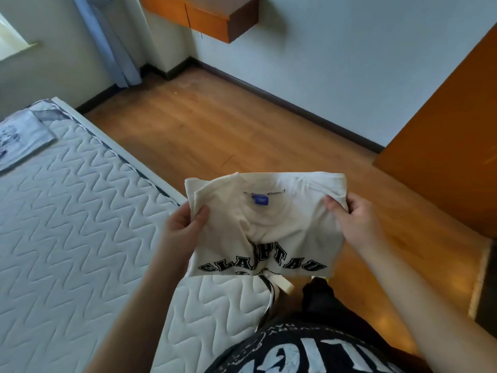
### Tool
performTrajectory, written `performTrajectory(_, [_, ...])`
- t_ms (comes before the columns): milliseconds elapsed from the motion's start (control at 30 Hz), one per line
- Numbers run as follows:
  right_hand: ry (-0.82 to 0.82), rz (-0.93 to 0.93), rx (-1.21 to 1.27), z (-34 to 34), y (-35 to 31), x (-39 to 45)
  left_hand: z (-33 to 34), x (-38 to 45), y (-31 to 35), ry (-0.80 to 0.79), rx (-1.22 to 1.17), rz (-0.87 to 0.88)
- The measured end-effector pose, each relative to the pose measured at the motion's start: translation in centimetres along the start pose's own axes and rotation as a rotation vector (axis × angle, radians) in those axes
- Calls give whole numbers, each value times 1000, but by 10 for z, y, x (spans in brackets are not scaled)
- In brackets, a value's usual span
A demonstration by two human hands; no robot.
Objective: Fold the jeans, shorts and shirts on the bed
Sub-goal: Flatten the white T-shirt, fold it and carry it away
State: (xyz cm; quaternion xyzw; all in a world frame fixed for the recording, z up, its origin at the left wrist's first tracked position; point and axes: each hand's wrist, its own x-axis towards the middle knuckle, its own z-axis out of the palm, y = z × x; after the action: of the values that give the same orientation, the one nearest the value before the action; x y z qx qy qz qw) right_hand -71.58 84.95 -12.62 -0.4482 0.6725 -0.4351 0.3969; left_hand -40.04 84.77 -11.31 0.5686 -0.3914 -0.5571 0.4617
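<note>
A cream shirt (271, 227) with black block lettering and a blue neck label hangs folded in the air, over the bed's corner and the floor. My left hand (185, 222) grips its left edge, thumb on top of the cloth. At the right edge my right hand (352, 214) pinches the fabric. The shirt sags in the middle between both hands. A folded light garment (21, 138) with a printed pattern lies on the bed (67, 211) at the far left.
The white quilted mattress fills the left side, its corner just below the shirt. Wooden floor (228, 130) stretches ahead to the white wall. An orange wardrobe door (457, 135) stands at the right, a wall shelf (215, 14) hangs above, and a blue curtain (113, 44) hangs in the far left corner.
</note>
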Motion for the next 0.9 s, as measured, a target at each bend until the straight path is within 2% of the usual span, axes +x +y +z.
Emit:
performTrajectory(400, [-113,96,29,-103,39,188,171,119,2,153,27,-42])
performTrajectory(500, [-89,120,47,-136,42,230,205,143,12,169,36,-44])
performTrajectory(667, [-65,119,34,-166,49,285,241,181,25,105,92,-49])
performTrajectory(900, [-140,126,32,-145,33,329,251,217,22,188,75,-67])
